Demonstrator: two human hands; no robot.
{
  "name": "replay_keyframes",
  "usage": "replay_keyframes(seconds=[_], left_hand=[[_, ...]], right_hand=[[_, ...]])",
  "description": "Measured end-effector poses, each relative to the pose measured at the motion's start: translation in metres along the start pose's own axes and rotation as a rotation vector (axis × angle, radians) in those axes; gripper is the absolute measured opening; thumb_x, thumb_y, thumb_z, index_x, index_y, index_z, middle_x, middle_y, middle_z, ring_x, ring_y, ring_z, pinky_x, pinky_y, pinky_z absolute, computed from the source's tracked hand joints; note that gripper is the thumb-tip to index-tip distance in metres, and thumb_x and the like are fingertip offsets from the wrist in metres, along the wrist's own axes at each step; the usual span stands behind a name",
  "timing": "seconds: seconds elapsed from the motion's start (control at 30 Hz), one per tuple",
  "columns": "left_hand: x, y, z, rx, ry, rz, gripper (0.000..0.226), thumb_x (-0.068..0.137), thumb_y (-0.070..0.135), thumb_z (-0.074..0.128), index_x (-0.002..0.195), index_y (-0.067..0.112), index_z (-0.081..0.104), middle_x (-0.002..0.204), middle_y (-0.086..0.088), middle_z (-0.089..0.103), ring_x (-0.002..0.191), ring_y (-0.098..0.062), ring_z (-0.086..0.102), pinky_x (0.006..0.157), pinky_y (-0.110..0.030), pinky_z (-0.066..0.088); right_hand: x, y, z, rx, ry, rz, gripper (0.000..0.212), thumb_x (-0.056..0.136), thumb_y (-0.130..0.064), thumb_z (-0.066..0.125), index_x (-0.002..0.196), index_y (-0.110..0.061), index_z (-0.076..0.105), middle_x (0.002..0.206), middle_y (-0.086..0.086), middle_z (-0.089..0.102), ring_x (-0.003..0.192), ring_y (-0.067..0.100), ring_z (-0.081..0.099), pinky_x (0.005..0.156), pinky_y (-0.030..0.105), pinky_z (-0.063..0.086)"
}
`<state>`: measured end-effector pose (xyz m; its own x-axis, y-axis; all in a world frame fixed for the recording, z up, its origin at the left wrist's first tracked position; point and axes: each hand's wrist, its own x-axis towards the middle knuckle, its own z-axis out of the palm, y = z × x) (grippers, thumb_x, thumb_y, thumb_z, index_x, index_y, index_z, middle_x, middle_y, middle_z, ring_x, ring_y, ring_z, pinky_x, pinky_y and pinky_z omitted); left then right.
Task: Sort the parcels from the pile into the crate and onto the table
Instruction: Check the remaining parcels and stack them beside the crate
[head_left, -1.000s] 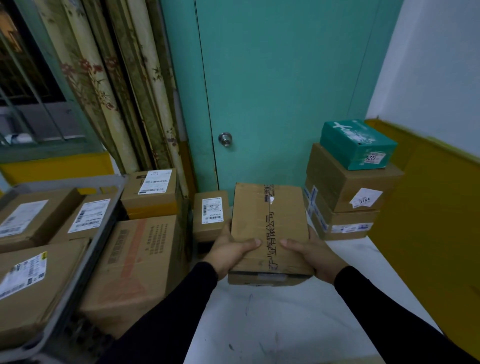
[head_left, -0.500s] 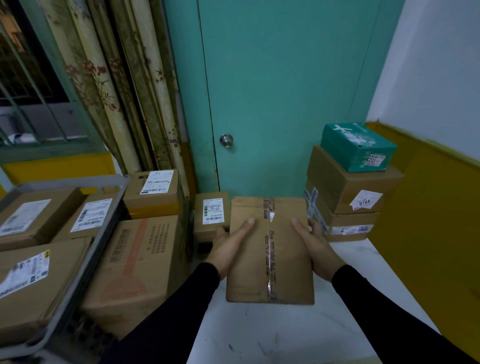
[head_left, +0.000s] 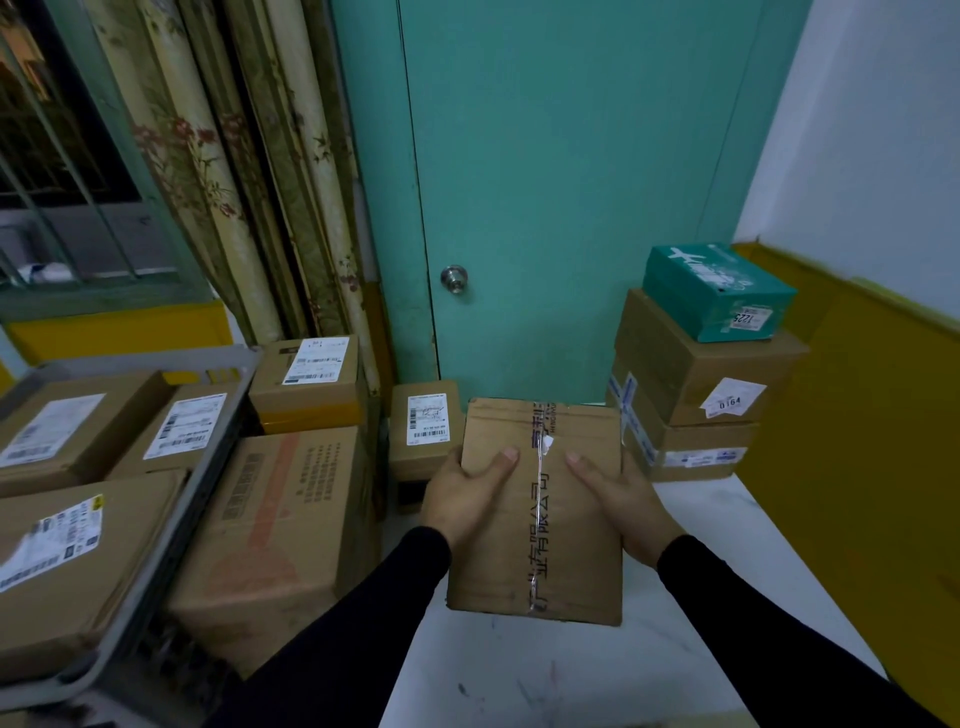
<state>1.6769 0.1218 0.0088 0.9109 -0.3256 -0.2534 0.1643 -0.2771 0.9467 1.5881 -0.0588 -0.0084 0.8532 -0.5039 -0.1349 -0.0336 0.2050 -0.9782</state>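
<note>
A flat brown cardboard parcel (head_left: 540, 545) with a taped seam lies on the white table (head_left: 571, 670). My left hand (head_left: 460, 499) grips its left edge, thumb on top. My right hand (head_left: 621, 501) grips its right edge the same way. A stack of brown boxes (head_left: 696, 395) topped by a green box (head_left: 719, 291) stands on the table's far right end. The grey crate (head_left: 171, 514) at the left holds several labelled parcels (head_left: 72, 431). More parcels (head_left: 291, 519) are piled between crate and table.
A teal door (head_left: 561, 182) with a round knob (head_left: 453, 278) is straight ahead. Floral curtains (head_left: 234, 171) and a barred window are at the left. A yellow and white wall runs along the right side of the table.
The parcel, held up above the table a second ago, has been lowered flat onto the table. Both hands have slid further along its sides, thumbs over the top.
</note>
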Motion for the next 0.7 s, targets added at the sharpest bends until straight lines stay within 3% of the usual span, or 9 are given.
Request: replay_keyframes(seconds=[0.07,0.27,0.33,0.37,0.43,0.5,0.57,0.63,0.7], left_hand=[[0.0,0.0,-0.001,-0.011,-0.012,-0.002,0.062,0.077,0.063,0.077,0.128,0.031,0.06,0.109,0.01,0.071,0.099,-0.014,0.07,0.097,-0.044,0.056],[-0.001,0.005,0.0,0.044,0.009,0.012,0.053,0.083,0.062,0.072,0.123,0.029,0.06,0.103,0.013,0.067,0.097,-0.012,0.066,0.092,-0.034,0.054],[0.001,0.004,-0.003,0.027,0.005,0.005,0.051,0.082,0.061,0.073,0.12,0.03,0.059,0.101,0.014,0.067,0.096,-0.012,0.067,0.092,-0.034,0.054],[0.001,0.003,-0.006,0.002,0.005,-0.003,0.053,0.08,0.062,0.074,0.119,0.029,0.061,0.102,0.013,0.069,0.097,-0.013,0.068,0.095,-0.037,0.055],[0.006,0.007,-0.014,-0.079,0.01,-0.021,0.061,0.076,0.063,0.078,0.122,0.025,0.065,0.108,0.007,0.074,0.099,-0.018,0.071,0.098,-0.043,0.056],[0.01,0.014,-0.022,-0.188,-0.015,-0.051,0.068,0.074,0.062,0.08,0.128,0.023,0.064,0.11,0.002,0.076,0.099,-0.021,0.074,0.095,-0.045,0.058],[0.012,0.025,-0.028,-0.252,-0.071,-0.083,0.064,0.079,0.059,0.078,0.129,0.022,0.062,0.11,-0.002,0.077,0.098,-0.023,0.075,0.091,-0.044,0.06],[0.013,0.034,-0.032,-0.264,-0.115,-0.095,0.054,0.086,0.054,0.073,0.127,0.021,0.062,0.11,-0.005,0.077,0.099,-0.024,0.074,0.085,-0.041,0.061],[0.014,0.038,-0.034,-0.274,-0.135,-0.079,0.052,0.089,0.053,0.07,0.129,0.021,0.06,0.11,-0.006,0.077,0.099,-0.025,0.075,0.083,-0.041,0.061]], right_hand=[[0.001,-0.004,-0.001,0.001,-0.015,0.001,0.058,0.076,-0.037,0.084,0.128,-0.026,0.06,0.121,0.002,0.073,0.103,0.021,0.074,0.093,0.048,0.059],[-0.001,-0.005,0.002,-0.008,0.01,-0.004,0.033,0.089,-0.032,0.076,0.119,-0.03,0.063,0.122,0.002,0.072,0.106,0.022,0.072,0.097,0.049,0.057],[-0.004,-0.012,0.005,0.039,-0.001,0.03,0.02,0.098,-0.04,0.062,0.116,-0.031,0.065,0.122,0.0,0.072,0.106,0.019,0.071,0.098,0.044,0.055],[-0.004,-0.015,0.005,0.057,-0.007,0.047,0.023,0.102,-0.045,0.052,0.115,-0.031,0.066,0.119,-0.005,0.072,0.106,0.017,0.069,0.099,0.041,0.052],[-0.003,-0.023,0.0,0.051,0.014,0.074,0.039,0.107,-0.047,0.039,0.131,-0.026,0.061,0.124,-0.009,0.067,0.114,0.016,0.062,0.107,0.04,0.044],[0.001,-0.026,-0.007,-0.001,0.034,0.018,0.044,0.109,-0.032,0.042,0.149,-0.015,0.047,0.143,0.004,0.059,0.129,0.023,0.057,0.114,0.043,0.04],[0.005,-0.021,-0.013,-0.045,0.059,-0.046,0.047,0.108,-0.022,0.048,0.153,-0.012,0.042,0.149,0.011,0.054,0.133,0.026,0.055,0.116,0.048,0.041],[0.009,-0.018,-0.017,-0.076,0.08,-0.06,0.059,0.102,-0.042,0.057,0.155,-0.023,0.04,0.157,0.001,0.045,0.142,0.023,0.045,0.119,0.051,0.035],[0.004,-0.026,-0.01,-0.049,0.06,0.061,0.079,0.088,-0.07,0.059,0.154,-0.031,0.04,0.156,-0.009,0.043,0.142,0.018,0.042,0.119,0.047,0.03]])
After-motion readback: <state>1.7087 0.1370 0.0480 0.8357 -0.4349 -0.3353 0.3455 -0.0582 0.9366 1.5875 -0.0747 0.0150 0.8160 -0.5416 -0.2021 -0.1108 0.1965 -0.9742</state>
